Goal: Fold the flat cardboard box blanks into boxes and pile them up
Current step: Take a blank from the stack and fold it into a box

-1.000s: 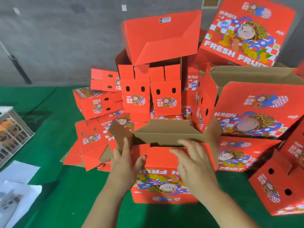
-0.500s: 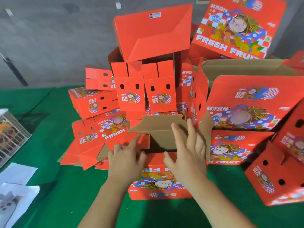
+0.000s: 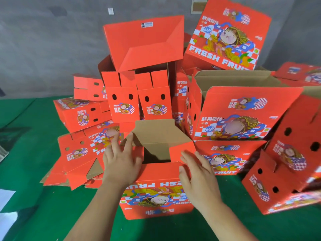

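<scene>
Green bench (image 3: 34, 188), grey wall behind: I have the box (image 3: 156, 193) at the near edge, left hand (image 3: 119, 159) and right hand (image 3: 198, 173) flat, fingers straight, on its side flaps; press both evenly before closing the far flap (image 3: 156, 131).

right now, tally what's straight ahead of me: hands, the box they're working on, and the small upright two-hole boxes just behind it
hands: 2, left hand and right hand
box being folded: 1
small upright boxes: 2, left one and right one
total: 5
</scene>
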The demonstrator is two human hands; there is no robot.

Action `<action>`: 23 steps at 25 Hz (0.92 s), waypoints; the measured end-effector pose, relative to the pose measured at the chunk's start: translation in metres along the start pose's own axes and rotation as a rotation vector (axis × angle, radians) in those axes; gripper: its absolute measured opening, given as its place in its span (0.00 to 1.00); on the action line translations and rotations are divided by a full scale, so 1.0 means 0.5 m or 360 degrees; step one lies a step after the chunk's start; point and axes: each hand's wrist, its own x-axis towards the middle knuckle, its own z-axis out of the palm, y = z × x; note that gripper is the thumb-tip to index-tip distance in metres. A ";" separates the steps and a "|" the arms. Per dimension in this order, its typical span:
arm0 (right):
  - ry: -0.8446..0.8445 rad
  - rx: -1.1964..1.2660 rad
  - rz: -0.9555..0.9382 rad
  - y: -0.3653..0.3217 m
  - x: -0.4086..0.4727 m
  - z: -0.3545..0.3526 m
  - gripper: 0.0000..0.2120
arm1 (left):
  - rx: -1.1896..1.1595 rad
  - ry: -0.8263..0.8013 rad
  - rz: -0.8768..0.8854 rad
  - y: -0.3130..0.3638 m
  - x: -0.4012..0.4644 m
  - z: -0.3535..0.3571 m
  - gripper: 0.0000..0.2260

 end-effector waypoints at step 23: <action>-0.0759 -0.0454 0.0377 -0.012 0.112 -0.001 0.44 | -0.0095 -0.0376 -0.0196 -0.011 -0.055 -0.019 0.40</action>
